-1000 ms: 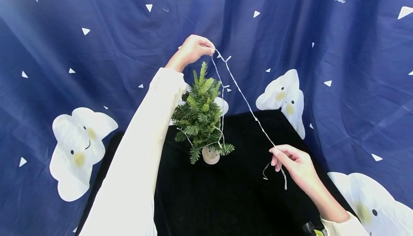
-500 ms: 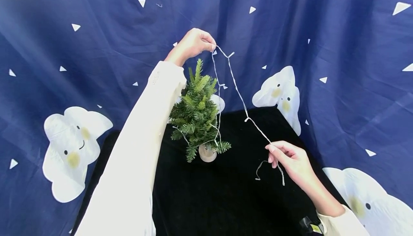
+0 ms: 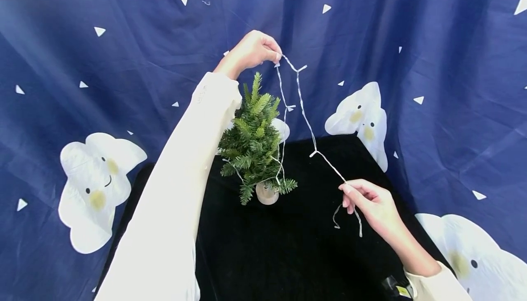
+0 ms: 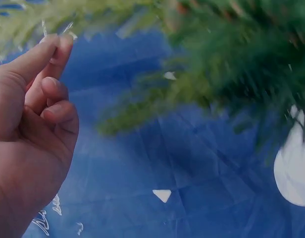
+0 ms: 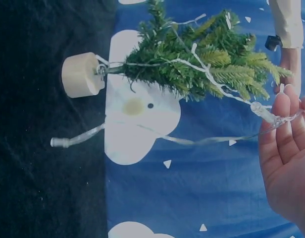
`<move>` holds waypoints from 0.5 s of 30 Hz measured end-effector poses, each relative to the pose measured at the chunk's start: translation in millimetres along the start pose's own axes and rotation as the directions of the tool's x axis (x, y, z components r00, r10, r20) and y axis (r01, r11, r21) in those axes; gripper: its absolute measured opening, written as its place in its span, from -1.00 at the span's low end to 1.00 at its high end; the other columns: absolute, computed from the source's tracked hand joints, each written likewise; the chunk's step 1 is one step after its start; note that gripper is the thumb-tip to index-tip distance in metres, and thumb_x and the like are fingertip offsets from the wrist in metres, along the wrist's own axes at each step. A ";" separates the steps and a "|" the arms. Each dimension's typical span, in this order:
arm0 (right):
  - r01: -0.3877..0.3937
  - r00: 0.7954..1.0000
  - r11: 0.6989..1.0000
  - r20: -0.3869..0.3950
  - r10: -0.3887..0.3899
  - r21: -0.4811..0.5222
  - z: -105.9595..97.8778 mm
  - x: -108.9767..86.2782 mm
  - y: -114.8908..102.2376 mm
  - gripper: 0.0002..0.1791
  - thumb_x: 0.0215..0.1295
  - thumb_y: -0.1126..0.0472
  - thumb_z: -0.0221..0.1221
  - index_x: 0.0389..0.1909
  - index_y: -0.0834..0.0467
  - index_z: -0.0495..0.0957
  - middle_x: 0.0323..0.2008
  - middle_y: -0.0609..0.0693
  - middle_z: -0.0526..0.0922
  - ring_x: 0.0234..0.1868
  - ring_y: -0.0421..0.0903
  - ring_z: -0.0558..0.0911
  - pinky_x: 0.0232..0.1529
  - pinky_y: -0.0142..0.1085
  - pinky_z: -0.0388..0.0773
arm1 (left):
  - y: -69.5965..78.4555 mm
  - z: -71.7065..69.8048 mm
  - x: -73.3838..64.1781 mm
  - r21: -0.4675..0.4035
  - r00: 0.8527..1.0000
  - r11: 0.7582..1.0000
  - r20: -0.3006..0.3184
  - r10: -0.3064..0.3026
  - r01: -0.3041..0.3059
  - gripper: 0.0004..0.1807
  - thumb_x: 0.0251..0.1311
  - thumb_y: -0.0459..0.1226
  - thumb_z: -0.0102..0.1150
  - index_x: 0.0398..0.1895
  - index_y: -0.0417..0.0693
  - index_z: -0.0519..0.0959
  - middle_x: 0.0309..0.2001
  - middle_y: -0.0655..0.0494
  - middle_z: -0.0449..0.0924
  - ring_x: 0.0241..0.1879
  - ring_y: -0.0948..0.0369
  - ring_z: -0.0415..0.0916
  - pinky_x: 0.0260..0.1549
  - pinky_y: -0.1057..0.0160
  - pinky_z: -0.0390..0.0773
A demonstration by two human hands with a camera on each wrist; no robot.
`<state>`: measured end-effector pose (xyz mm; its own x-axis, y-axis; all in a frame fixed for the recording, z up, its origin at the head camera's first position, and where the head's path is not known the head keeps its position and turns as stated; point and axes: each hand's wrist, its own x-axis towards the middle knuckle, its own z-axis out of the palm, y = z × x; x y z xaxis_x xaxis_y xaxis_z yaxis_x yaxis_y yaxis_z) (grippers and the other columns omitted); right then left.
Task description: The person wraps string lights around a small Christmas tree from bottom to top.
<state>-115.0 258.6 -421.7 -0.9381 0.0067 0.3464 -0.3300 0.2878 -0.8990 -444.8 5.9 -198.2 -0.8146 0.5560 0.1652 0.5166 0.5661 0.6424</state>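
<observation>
A small artificial Christmas tree stands upright on a round wooden base. White string lights loop round its lower branches and rise along its right side. My left hand pinches the strand just above and right of the treetop; in the left wrist view, thumb and index finger meet on it. To the lower right, my right hand pinches the same strand near its end. Two short ends dangle below those fingers. The span between both hands sags slightly. Part of the strand behind the tree is hidden.
A black cloth covers the table. Behind it hangs a blue curtain with white clouds and triangles. A small black object with a yellow label lies beside the right cuff. My left sleeve crosses in front of the tree's left side.
The left hand has moved slightly up and right with the strand. The span between the hands has gone from nearly straight to bent and slacker. The right hand keeps its grip.
</observation>
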 end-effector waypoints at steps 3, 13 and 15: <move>0.005 1.000 1.000 0.012 -0.006 0.018 0.4 -0.1 0.0 -0.87 0.44 0.39 0.13 -0.14 0.28 0.64 -0.54 0.00 0.63 -0.58 -0.07 0.58 -0.41 -0.34 0.56 | -11.9 -2.6 0.1 0.019 1.000 1.000 -0.018 -0.011 0.011 -0.88 0.27 -0.23 0.27 -0.18 0.07 0.73 -0.43 0.42 0.62 -0.43 0.32 0.39 -0.37 0.37 0.39; -0.002 1.000 1.000 0.020 0.002 0.024 2.9 1.4 -5.1 -0.86 0.44 0.38 0.13 -0.11 0.28 0.64 -0.54 0.00 0.61 -0.59 -0.07 0.57 -0.40 -0.34 0.56 | -42.0 -10.3 -18.6 -0.089 0.990 0.991 -0.091 -0.112 0.103 -0.84 0.28 -0.25 0.29 -0.13 -0.07 0.72 -0.46 0.40 0.66 -0.37 0.31 0.45 -0.35 0.36 0.40; -0.001 1.000 1.000 0.016 0.000 0.020 3.8 2.0 -6.6 -0.87 0.44 0.38 0.14 -0.12 0.28 0.64 -0.54 0.00 0.61 -0.59 -0.07 0.57 -0.40 -0.34 0.56 | -46.2 -10.4 -21.7 -0.105 0.988 0.990 -0.105 -0.110 0.099 -0.86 0.28 -0.25 0.28 -0.14 -0.05 0.72 -0.45 0.40 0.66 -0.36 0.32 0.46 -0.35 0.36 0.41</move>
<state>-115.1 253.1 -416.1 -0.9398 -0.0090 0.3416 -0.3314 0.2685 -0.9045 -453.7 -38.6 -223.7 -0.8899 0.4229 0.1710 0.4026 0.5517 0.7305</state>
